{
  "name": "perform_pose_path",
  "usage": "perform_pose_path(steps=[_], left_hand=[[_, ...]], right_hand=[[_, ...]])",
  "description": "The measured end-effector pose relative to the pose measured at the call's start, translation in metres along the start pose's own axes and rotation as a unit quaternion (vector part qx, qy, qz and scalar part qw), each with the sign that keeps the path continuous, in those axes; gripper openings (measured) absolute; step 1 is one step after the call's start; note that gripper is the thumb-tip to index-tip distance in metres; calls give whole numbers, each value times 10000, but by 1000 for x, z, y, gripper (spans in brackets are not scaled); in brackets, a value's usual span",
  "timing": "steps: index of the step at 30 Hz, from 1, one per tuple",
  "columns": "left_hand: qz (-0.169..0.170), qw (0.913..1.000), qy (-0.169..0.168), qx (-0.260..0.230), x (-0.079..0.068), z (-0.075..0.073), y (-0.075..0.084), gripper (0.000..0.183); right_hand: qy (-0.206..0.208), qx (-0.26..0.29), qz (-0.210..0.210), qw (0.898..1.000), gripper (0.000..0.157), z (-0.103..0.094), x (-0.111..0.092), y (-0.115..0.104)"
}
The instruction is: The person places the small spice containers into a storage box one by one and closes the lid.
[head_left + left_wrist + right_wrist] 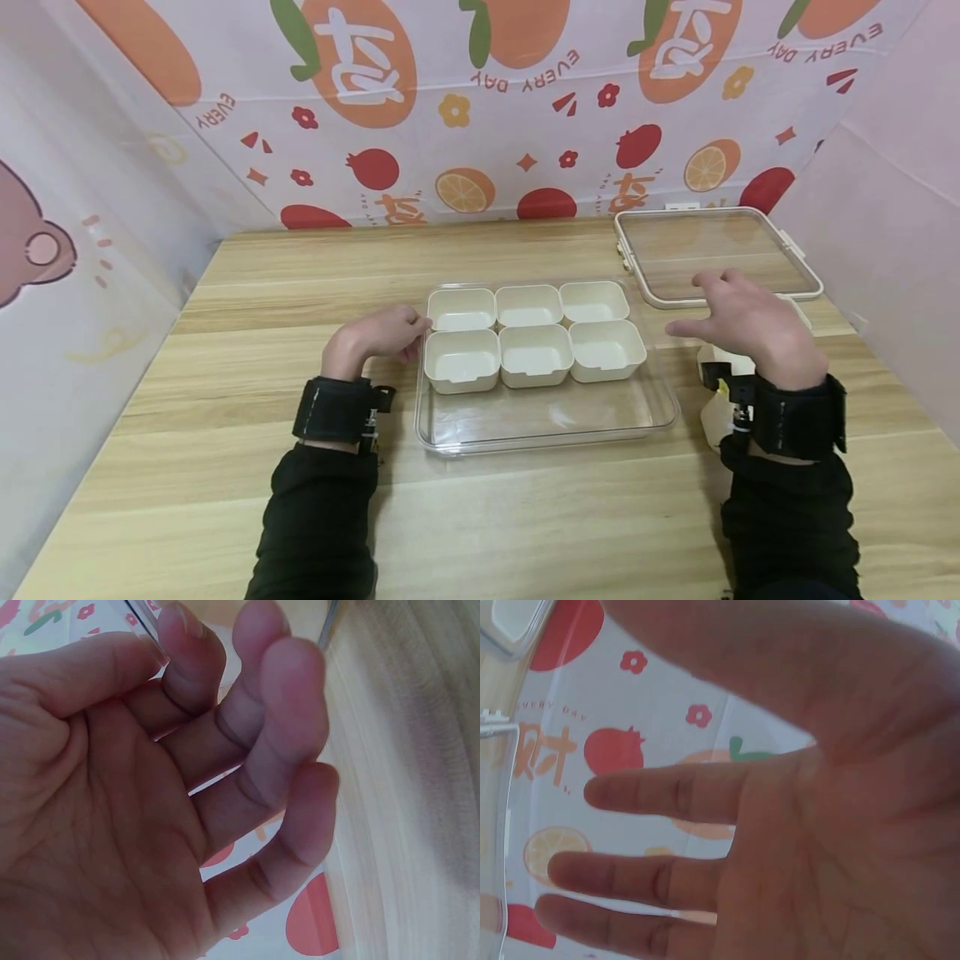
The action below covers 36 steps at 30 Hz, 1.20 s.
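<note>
A clear tray (551, 413) holds six cream cups (536, 352) in two rows, the left hand (384, 332) pinching it at nine o'clock, the right hand (750, 323) spread towards three.

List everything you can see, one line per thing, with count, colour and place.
Clear tray: 1, transparent, mid-table
Small cups: 6, cream, in two rows of three inside the tray
Lid: 1, transparent with a pale frame, far right of the table
Loose containers: count unclear, cream, partly hidden by the right arm
Table: 1, light wood-grain, under everything
Fruit-print cloth: 1, white with orange and red, behind the table
Wrist straps: 2, black, one per wrist
Sleeves: 2, black, on the forearms
Hands: 2; left hand pinching the tray's left rim, right hand spread, between tray and lid in the head view
</note>
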<state>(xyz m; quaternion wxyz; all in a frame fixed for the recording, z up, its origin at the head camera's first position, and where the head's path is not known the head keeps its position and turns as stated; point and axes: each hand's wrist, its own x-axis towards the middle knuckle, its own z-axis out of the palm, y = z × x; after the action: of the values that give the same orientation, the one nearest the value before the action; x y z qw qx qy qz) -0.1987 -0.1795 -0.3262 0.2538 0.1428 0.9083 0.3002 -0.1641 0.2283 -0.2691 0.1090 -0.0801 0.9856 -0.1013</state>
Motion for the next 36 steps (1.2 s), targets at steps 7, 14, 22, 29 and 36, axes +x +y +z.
perform_pose_path(steps=[7, 14, 22, 29, 36], left_hand=[[4, 10000, 3, -41, 0, -1, 0, 37], [29, 10000, -20, -3, -1, -2, 1, 36], [-37, 10000, -12, 22, 0, -2, -1, 35], [-71, 10000, -16, -28, -1, -2, 0, 36], [-73, 9999, -35, -83, 1, -1, -1, 36]], right_hand=[[-123, -14, 240, 9996, 82, -2, 0, 17], [-189, 112, 269, 9994, 86, -2, 0, 34], [-431, 249, 520, 9974, 92, 1, 1, 53], [-779, 453, 677, 9936, 100, 5, 3, 63], [-1055, 652, 747, 9895, 106, 12, 8, 69]])
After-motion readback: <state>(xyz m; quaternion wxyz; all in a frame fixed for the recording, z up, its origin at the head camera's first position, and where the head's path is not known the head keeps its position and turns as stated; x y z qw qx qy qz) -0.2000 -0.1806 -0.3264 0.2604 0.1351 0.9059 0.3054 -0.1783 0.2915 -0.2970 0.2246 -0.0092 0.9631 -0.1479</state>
